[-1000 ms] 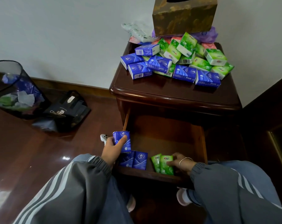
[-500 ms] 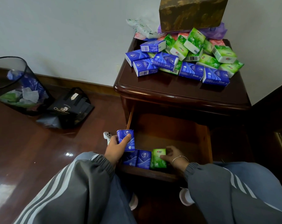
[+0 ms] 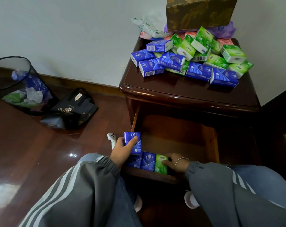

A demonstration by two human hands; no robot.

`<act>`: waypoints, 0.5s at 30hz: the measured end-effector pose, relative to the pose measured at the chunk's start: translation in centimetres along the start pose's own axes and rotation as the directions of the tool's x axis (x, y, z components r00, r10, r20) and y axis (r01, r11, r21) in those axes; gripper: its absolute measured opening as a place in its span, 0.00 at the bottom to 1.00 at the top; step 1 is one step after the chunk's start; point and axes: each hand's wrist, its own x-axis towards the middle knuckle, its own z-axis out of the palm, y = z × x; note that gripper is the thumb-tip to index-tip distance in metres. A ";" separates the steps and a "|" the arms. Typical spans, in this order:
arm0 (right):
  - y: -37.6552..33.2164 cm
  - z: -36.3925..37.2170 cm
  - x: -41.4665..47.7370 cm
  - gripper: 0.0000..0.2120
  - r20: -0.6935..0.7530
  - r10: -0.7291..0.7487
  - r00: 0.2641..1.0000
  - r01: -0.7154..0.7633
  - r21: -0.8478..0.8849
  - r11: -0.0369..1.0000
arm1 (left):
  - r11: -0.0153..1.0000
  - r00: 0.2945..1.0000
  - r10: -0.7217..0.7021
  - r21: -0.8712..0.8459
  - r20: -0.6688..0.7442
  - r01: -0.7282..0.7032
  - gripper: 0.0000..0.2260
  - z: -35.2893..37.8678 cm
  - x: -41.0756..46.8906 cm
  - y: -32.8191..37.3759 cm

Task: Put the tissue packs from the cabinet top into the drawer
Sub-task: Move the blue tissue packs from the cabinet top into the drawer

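Several blue and green tissue packs (image 3: 188, 63) lie heaped on the dark wooden cabinet top (image 3: 180, 90). Below it the drawer (image 3: 211, 145) stands pulled out. My left hand (image 3: 121, 151) grips an upright blue pack (image 3: 133, 142) over the drawer's front left corner. Two blue packs (image 3: 147, 161) stand along the front wall, with a green pack (image 3: 161, 164) to their right. My right hand (image 3: 175, 163) is closed on that green pack, pressing it against the blue ones.
A gold-patterned tissue box (image 3: 199, 12) tops the heap against the wall. A black mesh waste bin (image 3: 16, 86) and a black bag (image 3: 73, 108) sit on the floor at left. A white controller (image 3: 112, 140) lies beside the drawer. My knees frame the drawer front.
My right hand has slid the green pack left until it sits against the blue packs. My left hand with its blue pack has hardly moved.
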 end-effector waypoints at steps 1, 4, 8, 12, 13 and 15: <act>0.1 -0.4 -0.1 0.20 0.067 0.001 0.998 -0.002 0.025 1.000 | 1.000 1.000 -0.004 0.005 0.004 0.004 0.21 0.0 0.0 0.0; -0.1 -1.0 -0.3 0.27 0.140 0.048 0.989 -0.048 -0.002 0.999 | 0.999 1.000 -0.013 0.030 0.007 0.013 0.20 0.1 0.0 0.0; -2.8 -1.8 -1.6 0.23 -0.110 -0.001 0.994 0.034 0.299 0.954 | 0.994 0.999 0.053 0.100 0.009 -0.053 0.19 0.4 -0.4 0.1; -6.0 -2.7 -4.4 0.15 -0.146 -0.066 0.987 0.151 0.703 0.695 | 0.998 0.986 0.062 0.011 0.155 -0.064 0.19 1.8 -1.7 0.6; -6.4 -2.8 -5.0 0.13 -0.119 -0.090 0.989 0.149 0.736 0.661 | 0.998 0.980 0.055 0.026 0.190 -0.061 0.18 2.3 -2.1 0.7; -6.6 -3.0 -5.9 0.11 -0.101 -0.116 0.988 0.151 0.781 0.607 | 0.997 0.967 0.026 0.061 0.252 -0.043 0.19 3.2 -2.8 0.9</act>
